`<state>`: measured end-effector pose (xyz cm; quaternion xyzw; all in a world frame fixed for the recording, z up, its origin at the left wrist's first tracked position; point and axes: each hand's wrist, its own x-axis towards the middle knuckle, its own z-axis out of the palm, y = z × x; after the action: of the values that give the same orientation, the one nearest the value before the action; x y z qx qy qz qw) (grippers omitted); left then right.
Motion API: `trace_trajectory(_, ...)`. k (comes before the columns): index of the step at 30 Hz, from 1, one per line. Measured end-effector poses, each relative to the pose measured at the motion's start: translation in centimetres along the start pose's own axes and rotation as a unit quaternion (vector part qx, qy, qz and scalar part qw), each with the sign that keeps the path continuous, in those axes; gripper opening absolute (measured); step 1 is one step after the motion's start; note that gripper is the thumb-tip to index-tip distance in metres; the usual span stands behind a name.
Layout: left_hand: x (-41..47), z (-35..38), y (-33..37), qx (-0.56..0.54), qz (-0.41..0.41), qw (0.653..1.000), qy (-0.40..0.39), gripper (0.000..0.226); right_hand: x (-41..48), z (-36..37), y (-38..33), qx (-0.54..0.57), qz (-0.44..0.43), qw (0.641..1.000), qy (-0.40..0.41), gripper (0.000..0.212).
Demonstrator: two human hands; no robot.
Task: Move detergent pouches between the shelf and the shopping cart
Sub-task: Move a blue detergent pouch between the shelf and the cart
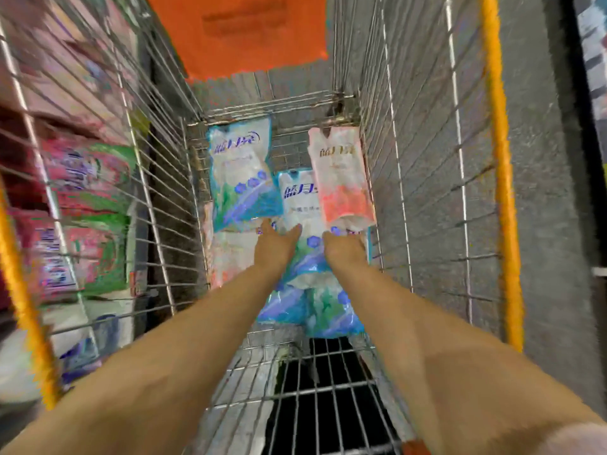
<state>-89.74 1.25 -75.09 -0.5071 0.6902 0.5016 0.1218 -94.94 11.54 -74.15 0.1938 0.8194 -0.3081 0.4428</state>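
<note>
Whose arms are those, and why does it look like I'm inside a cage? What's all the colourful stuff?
Those are a person's two bare arms. The camera sits on their head and looks down, so you see what they see. The cage is a wire shopping cart. Soft detergent pouches lie on its floor: a blue pouch at the back left, a pink pouch at the back right, and a middle pouch between them. The left hand reaches with straight fingers to the middle pouch. The right hand is at the pink pouch's near end. Its fingertips are hidden, so I cannot tell whether it grips. Through the wires on the left, a shelf holds more packs.
</note>
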Motion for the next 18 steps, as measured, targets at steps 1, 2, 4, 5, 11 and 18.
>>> trace_trajectory(1,0.4,0.5,-0.3,0.008,-0.017,1.000,0.008,0.059,0.4,0.3,0.1,-0.005,0.006,1.000,0.006,0.044)
trace_trajectory(2,1.0,1.0,-0.5,0.008,-0.029,0.999,0.017,0.059,1.0,0.6,0.1,0.000,0.007,1.000,0.019,0.049)
trace_trajectory(4,1.9,1.5,-0.7,-0.014,-0.037,0.999,0.028,0.062,1.5,1.0,-0.3,0.027,0.018,0.999,0.042,0.067)
trace_trajectory(5,2.2,1.6,-0.6,-0.025,-0.045,0.998,0.024,0.063,1.9,1.1,-0.5,0.043,0.027,0.998,0.049,0.076)
trace_trajectory(11,2.8,1.4,-0.6,-0.082,-0.106,0.991,0.001,0.063,3.2,1.0,-0.2,0.043,0.024,0.999,-0.012,0.086)
trace_trajectory(18,0.2,-0.8,1.8,-0.211,-0.165,0.956,-0.122,0.039,0.9,-0.7,-0.7,0.070,0.006,0.996,-0.048,0.075)
